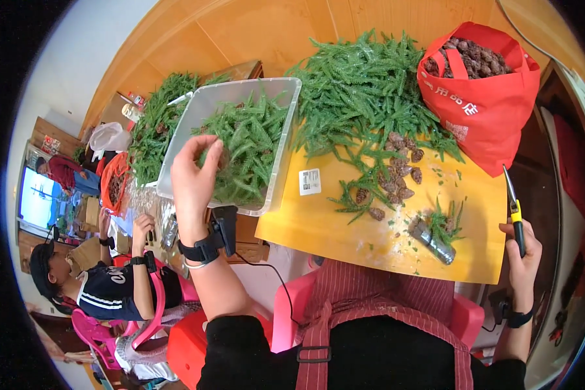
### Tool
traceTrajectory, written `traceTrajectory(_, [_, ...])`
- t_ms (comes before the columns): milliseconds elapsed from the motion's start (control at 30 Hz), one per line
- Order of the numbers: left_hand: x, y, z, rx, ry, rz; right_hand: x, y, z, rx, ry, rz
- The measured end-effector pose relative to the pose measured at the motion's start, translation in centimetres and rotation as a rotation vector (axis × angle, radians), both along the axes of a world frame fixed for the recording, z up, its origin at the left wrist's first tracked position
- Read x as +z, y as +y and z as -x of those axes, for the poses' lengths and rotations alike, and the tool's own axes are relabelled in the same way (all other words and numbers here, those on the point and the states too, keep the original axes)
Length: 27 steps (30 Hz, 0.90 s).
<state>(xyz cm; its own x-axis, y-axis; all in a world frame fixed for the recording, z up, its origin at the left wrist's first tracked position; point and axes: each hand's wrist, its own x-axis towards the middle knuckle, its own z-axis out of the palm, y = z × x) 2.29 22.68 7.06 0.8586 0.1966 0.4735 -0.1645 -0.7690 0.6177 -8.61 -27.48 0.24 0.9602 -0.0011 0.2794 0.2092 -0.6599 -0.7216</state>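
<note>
My left hand (192,177) is raised over a clear plastic bin (286,133) full of green fir sprigs, and its fingertips pinch a small brown pine cone (223,160) just above them. My right hand (524,250) rests past the right edge of the yellow table (318,224), gripping cutters (515,214) with a yellow and black handle, their tips pointing up. A short grey bundle with green sprigs (433,235) lies on the table near my right hand.
A big pile of green sprigs (364,84) covers the far table, with loose pine cones (400,172) in front. A red bag (487,114) of cones stands at the right. A seated person (110,286) works at my lower left beside more sprigs (153,130).
</note>
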Motion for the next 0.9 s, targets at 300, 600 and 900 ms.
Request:
traceTrajectory(300, [0.9,-5.0,2.8,-0.111,-0.208,0.283,-2.0,-2.2,-0.7,-0.277,0.352,-0.158])
traceTrajectory(600, [-7.8,-16.2,2.0,-0.714,0.27,0.278,-5.7,-0.8,-3.0,-0.218,0.093,0.466])
traceTrajectory(900, [-12.6,-20.1,2.3,-0.757,0.44,0.103,-7.4,0.4,-3.9,-0.127,0.078,0.417])
